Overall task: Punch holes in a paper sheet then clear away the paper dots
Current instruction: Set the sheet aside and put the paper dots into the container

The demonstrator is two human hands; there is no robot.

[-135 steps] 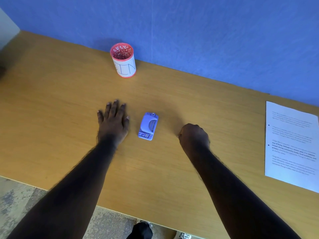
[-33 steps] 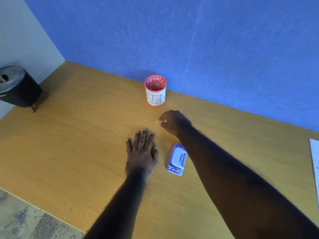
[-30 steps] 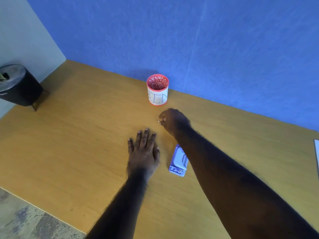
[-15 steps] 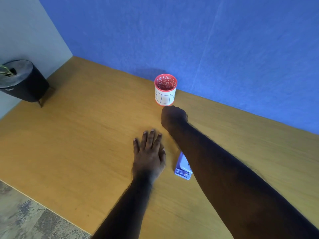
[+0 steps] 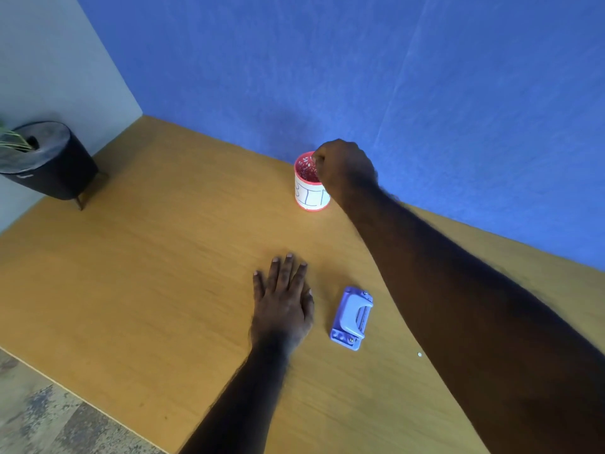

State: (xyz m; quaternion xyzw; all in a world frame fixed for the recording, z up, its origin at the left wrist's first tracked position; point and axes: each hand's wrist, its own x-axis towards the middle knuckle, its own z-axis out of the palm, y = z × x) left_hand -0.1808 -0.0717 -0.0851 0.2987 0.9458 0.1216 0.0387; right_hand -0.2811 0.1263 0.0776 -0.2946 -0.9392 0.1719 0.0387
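My right hand [image 5: 343,168] hovers over the mouth of the red cup labelled BIN [image 5: 309,188] at the back of the desk. Its fingertips are pinched together; the paper dot pinched between them is too small to make out. My left hand [image 5: 283,303] lies flat on the wooden desk [image 5: 147,273], palm down, fingers apart, holding nothing. The lilac hole punch [image 5: 351,318] rests just right of that hand. One white paper dot [image 5: 419,354] lies on the desk, right of the punch and beside my right forearm. The paper sheet is out of view.
A blue wall runs close behind the cup. A black pot with a plant [image 5: 42,158] stands off the desk's far left corner. The desk's front edge runs diagonally at lower left, with floor [image 5: 49,414] beyond it.
My right hand pinched a white dot off the desk in front of the cup, then rose and moved back over the cup's mouth. My left hand stayed flat. The view shifted left.
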